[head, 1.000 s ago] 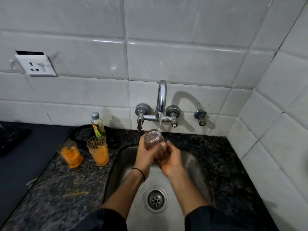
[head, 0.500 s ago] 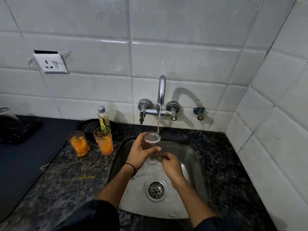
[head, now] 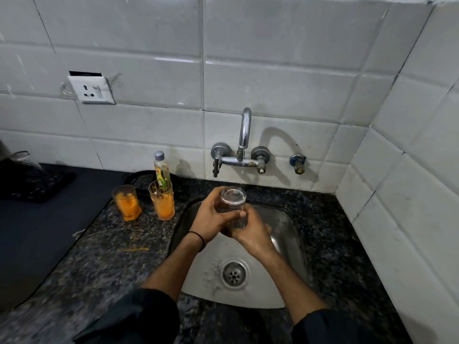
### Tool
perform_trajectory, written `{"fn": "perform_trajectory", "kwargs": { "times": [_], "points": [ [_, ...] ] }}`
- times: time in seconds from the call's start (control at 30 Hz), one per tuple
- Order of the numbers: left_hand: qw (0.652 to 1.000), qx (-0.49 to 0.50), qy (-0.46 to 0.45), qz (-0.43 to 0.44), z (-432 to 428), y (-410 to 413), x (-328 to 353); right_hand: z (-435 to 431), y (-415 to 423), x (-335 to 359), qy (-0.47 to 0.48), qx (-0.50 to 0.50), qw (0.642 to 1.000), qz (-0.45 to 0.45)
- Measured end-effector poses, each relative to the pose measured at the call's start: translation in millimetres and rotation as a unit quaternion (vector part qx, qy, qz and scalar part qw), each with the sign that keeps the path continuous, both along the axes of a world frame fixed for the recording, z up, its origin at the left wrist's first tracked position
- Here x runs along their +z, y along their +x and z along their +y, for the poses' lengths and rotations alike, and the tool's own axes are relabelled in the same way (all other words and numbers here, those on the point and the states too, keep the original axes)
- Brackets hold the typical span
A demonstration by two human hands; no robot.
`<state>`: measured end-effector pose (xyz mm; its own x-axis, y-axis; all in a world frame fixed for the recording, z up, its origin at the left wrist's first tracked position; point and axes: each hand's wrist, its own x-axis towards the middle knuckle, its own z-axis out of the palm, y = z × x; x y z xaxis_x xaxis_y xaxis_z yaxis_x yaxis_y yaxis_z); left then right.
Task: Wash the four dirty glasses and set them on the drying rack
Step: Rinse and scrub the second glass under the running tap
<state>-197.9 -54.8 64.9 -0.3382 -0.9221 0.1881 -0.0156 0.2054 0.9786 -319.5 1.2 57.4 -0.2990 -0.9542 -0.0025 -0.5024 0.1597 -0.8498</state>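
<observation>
A clear glass (head: 233, 207) stands upright over the steel sink (head: 285, 227), just below the chrome tap (head: 244, 135). My left hand (head: 211, 217) grips the glass from the left with its thumb across the front. My right hand (head: 250, 232) wraps round its lower part from the right. Two glasses smeared with orange residue stand on the granite counter left of the sink, a short one (head: 127, 203) and a taller one (head: 162, 199). I see no water stream at the spout.
A small bottle (head: 161, 167) stands behind the orange glasses by the tiled wall. A black drying mat (head: 32, 184) with a glass object on it lies at far left. The sink drain (head: 233, 274) is below my hands. A wall socket (head: 92, 90) is above the counter.
The water stream seen earlier is no longer visible. My right hand has moved up from the glass's base and now wraps its lower part. The glass stays under the tap.
</observation>
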Motion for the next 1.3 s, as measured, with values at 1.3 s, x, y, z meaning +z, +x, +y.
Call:
{"fn": "perform_trajectory", "kwargs": {
  "times": [1.3],
  "points": [
    [0.907,0.397,0.135,-0.038,-185,440,-39,-266,368,24,0.072,0.131,0.886,-0.439]
  ]
}}
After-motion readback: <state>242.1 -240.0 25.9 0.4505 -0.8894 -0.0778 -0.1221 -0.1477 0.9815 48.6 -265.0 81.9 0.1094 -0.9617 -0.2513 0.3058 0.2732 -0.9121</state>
